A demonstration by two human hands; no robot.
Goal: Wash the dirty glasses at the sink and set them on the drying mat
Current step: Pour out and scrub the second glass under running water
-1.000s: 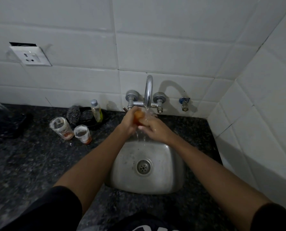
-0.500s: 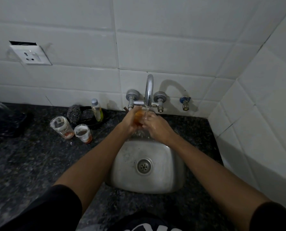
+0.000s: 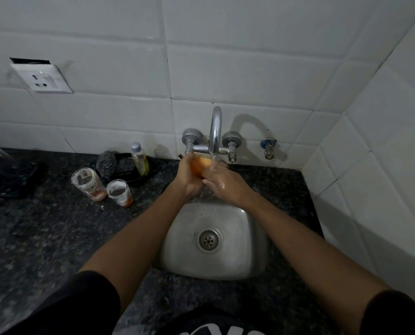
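Note:
Both my hands meet under the running tap (image 3: pixel 215 131), above the back of the steel sink (image 3: pixel 177 259). My left hand (image 3: pixel 188 176) grips a glass (image 3: pixel 203 164) smeared with orange residue, tilted into the water stream. My right hand (image 3: pixel 226 186) is wet and closes over the glass's right and lower side, hiding most of it. Two more dirty glasses stand on the dark counter to the left: a tall one (image 3: pixel 88 185) and a short one (image 3: pixel 119 193), both with white film and orange dregs.
A steel scrubber (image 3: pixel 107 162), a black dish (image 3: pixel 127 166) and a small bottle (image 3: pixel 140 158) sit against the wall left of the tap. A dark object (image 3: pixel 8 180) lies at the far left. A small valve (image 3: pixel 268 148) and tiled corner wall bound the right.
My hands have shifted slightly on the glass under the stream, the right hand sliding a little lower over it. The glasses on the counter have not moved.

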